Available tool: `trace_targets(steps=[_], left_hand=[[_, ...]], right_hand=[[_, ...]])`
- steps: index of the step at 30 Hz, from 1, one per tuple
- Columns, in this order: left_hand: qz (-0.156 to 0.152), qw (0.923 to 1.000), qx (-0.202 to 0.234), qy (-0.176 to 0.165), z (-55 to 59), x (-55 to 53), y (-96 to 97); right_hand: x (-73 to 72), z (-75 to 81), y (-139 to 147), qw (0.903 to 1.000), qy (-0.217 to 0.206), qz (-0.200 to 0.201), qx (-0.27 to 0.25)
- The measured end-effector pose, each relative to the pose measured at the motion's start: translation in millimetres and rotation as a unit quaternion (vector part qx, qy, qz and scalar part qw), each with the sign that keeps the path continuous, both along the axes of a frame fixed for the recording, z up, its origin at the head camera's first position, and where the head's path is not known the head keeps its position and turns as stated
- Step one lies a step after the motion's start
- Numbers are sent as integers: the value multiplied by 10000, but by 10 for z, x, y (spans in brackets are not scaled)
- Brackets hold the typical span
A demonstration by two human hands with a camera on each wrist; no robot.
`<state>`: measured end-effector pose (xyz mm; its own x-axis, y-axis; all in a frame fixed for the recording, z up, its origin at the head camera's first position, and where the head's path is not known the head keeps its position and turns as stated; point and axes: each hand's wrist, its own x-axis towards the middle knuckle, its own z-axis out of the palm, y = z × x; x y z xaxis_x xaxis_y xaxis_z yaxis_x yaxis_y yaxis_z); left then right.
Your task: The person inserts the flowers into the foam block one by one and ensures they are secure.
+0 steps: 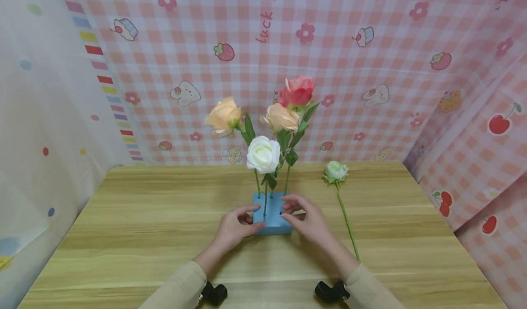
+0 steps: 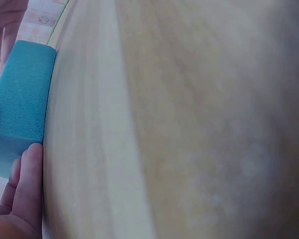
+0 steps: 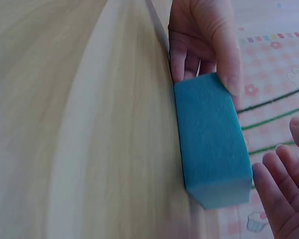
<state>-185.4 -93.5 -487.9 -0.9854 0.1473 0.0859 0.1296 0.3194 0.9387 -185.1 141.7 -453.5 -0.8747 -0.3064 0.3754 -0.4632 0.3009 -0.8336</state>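
Observation:
A blue foam block (image 1: 273, 229) sits on the table, with artificial roses standing upright in it. They are a white rose (image 1: 263, 155) in front, a peach rose (image 1: 224, 116) leaning left, another peach rose (image 1: 283, 118) and a coral-red rose (image 1: 297, 91) behind. My left hand (image 1: 235, 226) grips the block's left end, thumb at the front top edge, fingers along the side; the right wrist view shows this left hand (image 3: 204, 40) too. At the block's right end, my right hand (image 1: 309, 215) is loosely spread with nothing between thumb and fingers, its fingertips over the top edge.
A pale green-white flower (image 1: 336, 170) with a long stem (image 1: 347, 219) lies on the wooden table (image 1: 144, 226), right of my right hand. A pink checked cloth (image 1: 230, 71) hangs behind the table's back edge. Black wrist devices (image 1: 215, 294) show near both sleeves.

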Motion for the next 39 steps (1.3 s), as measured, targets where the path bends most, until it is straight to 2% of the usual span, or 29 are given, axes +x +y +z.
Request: trace_targets(steps=[8,18,23,26,30,34,39], left_hand=[[-29,9999,79,-78,18,7,-1],[-28,9998,95,-184,43,18,0],[-46,9998,61,-170,44,19,-2],[-51,9998,67,-186,41,17,-1],[-42,9998,73,-203,46,16,0],[-43,9998,55,-198,59,20,0],[-62,9997,33,-217,56,19,0]], right_hand=[[104,-17,329,9988,-285,-401,13],[187,-81,816,9967,-41,-759,278],[207,-83,1056,9916,16,-1155,588],[220,-58,1180,9850,-168,-1461,908],[232,-31,1297,9749,-661,-1729,1237],[226,-54,1373,9684,-969,-1798,1432],[213,-105,1422,9638,-1162,-1836,1544]])
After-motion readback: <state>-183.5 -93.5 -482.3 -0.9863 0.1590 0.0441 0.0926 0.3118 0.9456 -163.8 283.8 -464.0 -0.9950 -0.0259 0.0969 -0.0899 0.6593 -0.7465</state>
